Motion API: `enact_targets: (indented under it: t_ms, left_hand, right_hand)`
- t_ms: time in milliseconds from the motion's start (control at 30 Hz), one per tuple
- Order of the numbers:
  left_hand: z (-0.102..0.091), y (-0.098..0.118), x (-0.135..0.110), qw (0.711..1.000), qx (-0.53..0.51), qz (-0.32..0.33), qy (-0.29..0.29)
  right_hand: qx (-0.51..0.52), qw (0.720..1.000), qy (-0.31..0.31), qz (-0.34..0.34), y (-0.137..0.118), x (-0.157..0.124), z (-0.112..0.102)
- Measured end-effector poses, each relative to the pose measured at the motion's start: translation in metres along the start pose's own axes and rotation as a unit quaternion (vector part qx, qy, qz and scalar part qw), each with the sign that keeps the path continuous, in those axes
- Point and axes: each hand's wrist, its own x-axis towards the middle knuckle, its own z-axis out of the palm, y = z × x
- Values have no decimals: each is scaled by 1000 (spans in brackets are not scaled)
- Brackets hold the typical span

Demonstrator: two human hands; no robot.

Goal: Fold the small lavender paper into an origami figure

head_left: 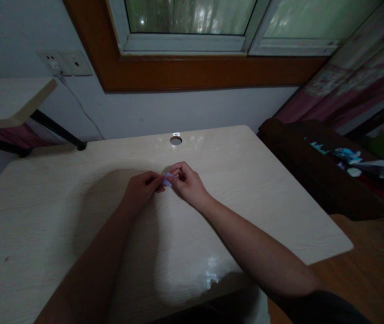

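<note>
A small pale purple piece of paper point(167, 179) is held between my two hands, above the middle of the pale wood-grain desk point(246, 180). My left hand point(144, 189) pinches its left side between thumb and fingers. On the other side, my right hand point(188, 182) grips it with the thumb on top and the fingers curled behind. The fingers cover much of the paper, so its full shape and any folds are hard to make out.
A round cable hole point(176, 140) lies near the desk's back edge. At the left, a raised shelf point(13, 105) stands on black legs. Behind are a wall socket point(64, 63) with a cable and a window. A dark wooden cabinet point(313, 166) carrying assorted items stands at the right.
</note>
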Motion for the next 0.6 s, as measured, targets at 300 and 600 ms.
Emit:
enact_targets:
  t_ms: [300,600]
  left_hand:
    - [0,-2,2,1000,-15,-13,1]
    - [0,-3,4,1000,-23,-17,-1]
  right_hand:
    - [35,998,53,3,7,2,2]
    - [35,997,73,0,9,5,-1]
